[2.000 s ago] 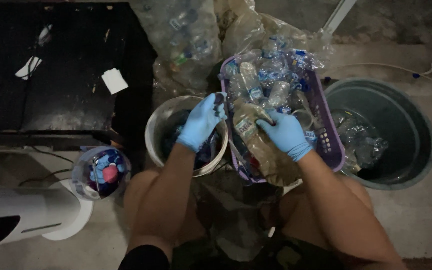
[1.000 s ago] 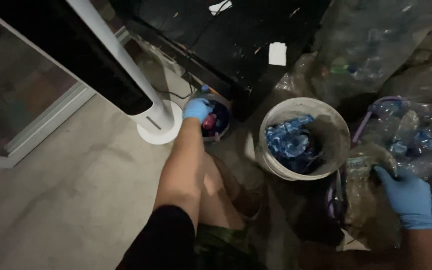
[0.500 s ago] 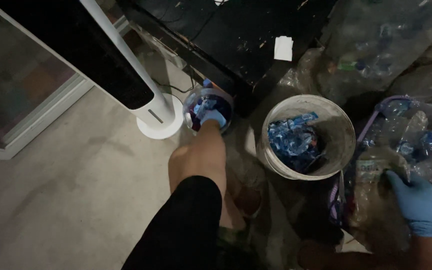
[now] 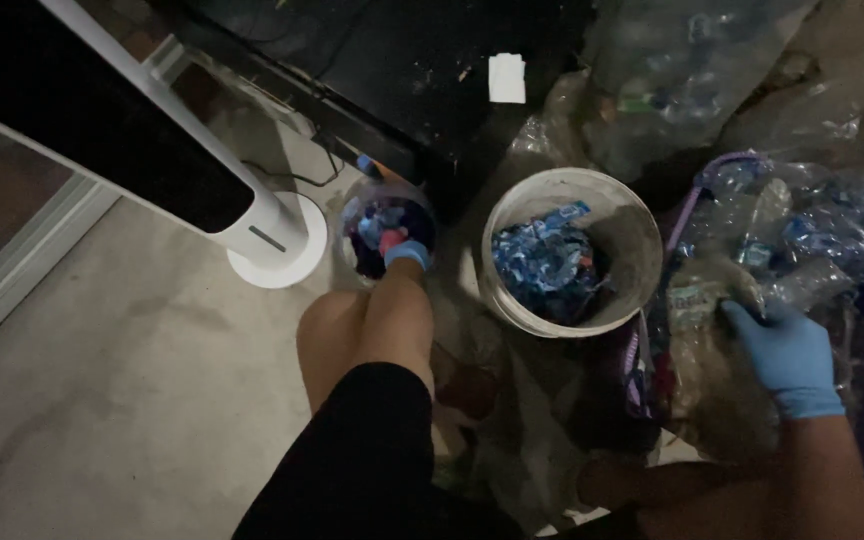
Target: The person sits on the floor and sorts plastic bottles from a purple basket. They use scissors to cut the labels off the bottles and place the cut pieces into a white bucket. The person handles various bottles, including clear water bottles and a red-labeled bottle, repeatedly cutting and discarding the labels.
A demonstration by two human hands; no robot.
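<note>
My left hand (image 4: 404, 250), in a blue glove, reaches down into a small clear tub (image 4: 352, 205) that holds coloured bottle caps; its fingers are hidden inside. A white bucket (image 4: 632, 225) with blue plastic labels in it stands just to the right. My right hand (image 4: 782, 355), also gloved in blue, rests on a crushed clear plastic bottle (image 4: 702, 310) at the edge of a purple basket (image 4: 697, 195) full of crushed bottles.
A white tower fan (image 4: 272, 235) stands on its round base to the left of the tub. Behind are a black cabinet (image 4: 402, 60) and clear bags of bottles (image 4: 692, 70). My bare knees (image 4: 332, 320) are below the tub. Concrete floor lies left.
My left hand left the basket, swung left to the small tub and went down into it. The view turned left with it. My right hand stayed on the bottle at the basket.
</note>
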